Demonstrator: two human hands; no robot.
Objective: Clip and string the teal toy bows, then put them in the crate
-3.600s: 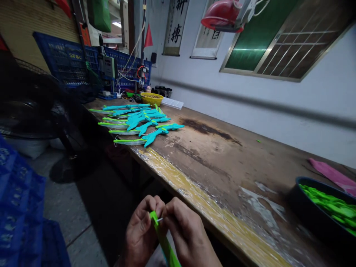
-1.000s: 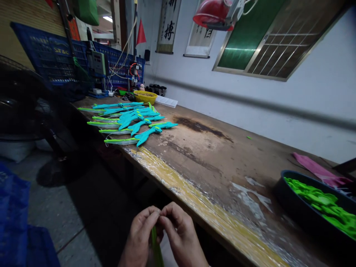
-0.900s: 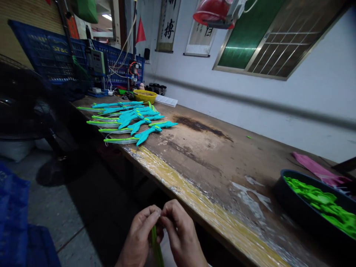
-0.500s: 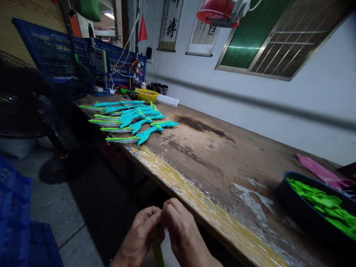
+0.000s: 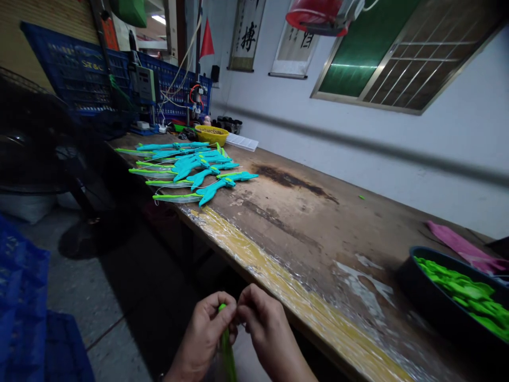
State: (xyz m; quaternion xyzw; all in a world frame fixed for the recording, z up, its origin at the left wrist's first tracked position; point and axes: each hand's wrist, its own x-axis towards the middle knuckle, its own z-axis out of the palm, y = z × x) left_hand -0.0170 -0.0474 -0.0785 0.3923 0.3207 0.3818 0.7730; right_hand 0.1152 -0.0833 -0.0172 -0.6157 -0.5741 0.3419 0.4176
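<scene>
Holding a green strip (image 5: 228,353) just off the near edge of the table (image 5: 338,223), below it in my view and not touching it. Left hand (image 5: 201,334) has the strip pinched near its upper end, thumb on one side, bent forefinger on the other, a bit of green tip poking out above the grip. Right hand (image 5: 264,323) is narrow, thumb and forefinger closed to a point just beside that tip; can't tell if something thin sits between them. For clean fingertip work here, I'd let the left do all the clamping, gripping close to the end so it can't flex, and use the right for small, light moves only. Bracing the hands against each other should help; forcing it sideways could bend or twist the strip. Orientation: long axis runs away from my body toward the table, nearly straight up in view, leaning slightly left at the top. Tip end points tableward; the other end runs toward me and out of frame. Exact tilt: can't tell. Further out: blue-and-green pieces (image 5: 214,191) in a loose row on the table's left part, dark tub (image 5: 406,273) of green parts (image 5: 457,289) on its right.
</scene>
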